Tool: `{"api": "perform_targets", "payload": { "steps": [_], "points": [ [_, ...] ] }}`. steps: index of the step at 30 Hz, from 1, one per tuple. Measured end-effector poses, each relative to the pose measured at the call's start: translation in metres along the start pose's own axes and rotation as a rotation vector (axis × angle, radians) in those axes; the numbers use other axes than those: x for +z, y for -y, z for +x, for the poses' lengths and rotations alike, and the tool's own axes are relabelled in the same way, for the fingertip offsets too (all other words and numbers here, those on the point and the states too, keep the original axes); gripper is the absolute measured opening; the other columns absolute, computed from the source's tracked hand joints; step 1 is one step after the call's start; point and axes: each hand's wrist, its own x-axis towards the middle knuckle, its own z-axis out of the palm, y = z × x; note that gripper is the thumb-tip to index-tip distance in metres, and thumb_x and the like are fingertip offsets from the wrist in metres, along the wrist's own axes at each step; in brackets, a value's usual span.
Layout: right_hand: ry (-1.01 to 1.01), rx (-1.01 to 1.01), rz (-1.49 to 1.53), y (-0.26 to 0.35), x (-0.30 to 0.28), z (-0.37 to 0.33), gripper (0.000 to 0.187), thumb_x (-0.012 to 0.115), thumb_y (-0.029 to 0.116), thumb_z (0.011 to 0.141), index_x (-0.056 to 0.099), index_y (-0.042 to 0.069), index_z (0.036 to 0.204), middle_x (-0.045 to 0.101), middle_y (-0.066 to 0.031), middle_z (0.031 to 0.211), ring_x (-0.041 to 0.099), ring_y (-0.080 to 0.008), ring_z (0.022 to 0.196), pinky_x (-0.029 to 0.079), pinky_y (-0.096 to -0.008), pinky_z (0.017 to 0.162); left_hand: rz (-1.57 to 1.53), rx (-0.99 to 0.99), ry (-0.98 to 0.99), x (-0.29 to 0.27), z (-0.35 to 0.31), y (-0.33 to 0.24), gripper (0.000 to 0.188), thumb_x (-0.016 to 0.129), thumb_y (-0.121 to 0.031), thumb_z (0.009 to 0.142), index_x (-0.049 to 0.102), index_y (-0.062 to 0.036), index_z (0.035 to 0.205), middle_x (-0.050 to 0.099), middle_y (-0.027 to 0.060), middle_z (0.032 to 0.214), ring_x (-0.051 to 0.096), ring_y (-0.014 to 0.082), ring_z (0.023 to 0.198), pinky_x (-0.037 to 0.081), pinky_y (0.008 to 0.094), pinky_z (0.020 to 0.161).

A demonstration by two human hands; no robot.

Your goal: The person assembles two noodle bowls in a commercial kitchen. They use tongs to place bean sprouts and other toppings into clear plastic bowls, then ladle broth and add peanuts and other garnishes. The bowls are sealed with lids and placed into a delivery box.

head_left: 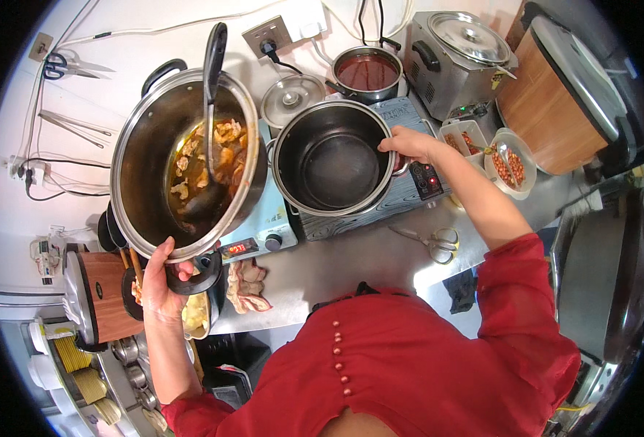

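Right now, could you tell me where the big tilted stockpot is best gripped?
Grip the big stockpot by its two black loop handles, from opposite sides. The left hand already holds the near one; the far handle is free. It is tilted, with stew and a ladle inside, so one hand alone looks unsteady.

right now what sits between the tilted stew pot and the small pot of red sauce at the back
A glass lid with a knob lies flat between the tilted stew pot and the red sauce pot, in the head view.

Three pots: large tilted pot (147,160), empty pot (334,158), small pot (367,73). One ladle (211,95). Two scissors: (431,240), (70,65).
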Motion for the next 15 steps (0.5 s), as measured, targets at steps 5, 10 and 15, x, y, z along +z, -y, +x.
{"api": "perform_targets", "payload": {
  "steps": [5, 10, 15],
  "points": [
    [-0.09, -0.018, -0.679, 0.033, -0.011, -0.011, 0.057, 0.065, 0.044, 0.088, 0.059, -0.008, 0.11, 0.069, -0.0217, 0.087, 0.071, -0.0264, 0.07, 0.058, -0.0386, 0.058, 0.078, -0.008, 0.049, 0.021, -0.002, 0.007, 0.02, 0.063, -0.019, 0.094, 0.059, 0.0008, 0.09, 0.067, 0.0149, 0.066, 0.062, 0.0197, 0.046, 0.047, 0.0225, 0.039],
    [-0.027, -0.744, -0.018, 0.097, -0.023, -0.045, 0.074, 0.072, 0.015, 0.086, 0.035, 0.009, 0.149, 0.062, -0.0084, 0.115, 0.065, -0.0155, 0.087, 0.054, -0.0243, 0.064, 0.134, -0.017, 0.104, 0.046, 0.002, 0.018, 0.016, 0.065, -0.018, 0.092, 0.059, -0.0047, 0.085, 0.064, 0.0117, 0.06, 0.059, 0.0178, 0.042, 0.043, 0.0215, 0.035],
    [0.376, -0.741, 0.406, 0.137, -0.016, -0.07, 0.065, 0.064, 0.032, 0.094, 0.035, 0.007, 0.148, 0.061, -0.0128, 0.12, 0.068, -0.018, 0.092, 0.06, -0.0247, 0.065, 0.205, -0.003, 0.189, 0.06, 0.018, 0.02, 0.029, 0.058, -0.021, 0.096, 0.058, 0.0079, 0.095, 0.067, 0.0219, 0.07, 0.065, 0.0224, 0.05, 0.052, 0.0255, 0.044]
  ]
}}
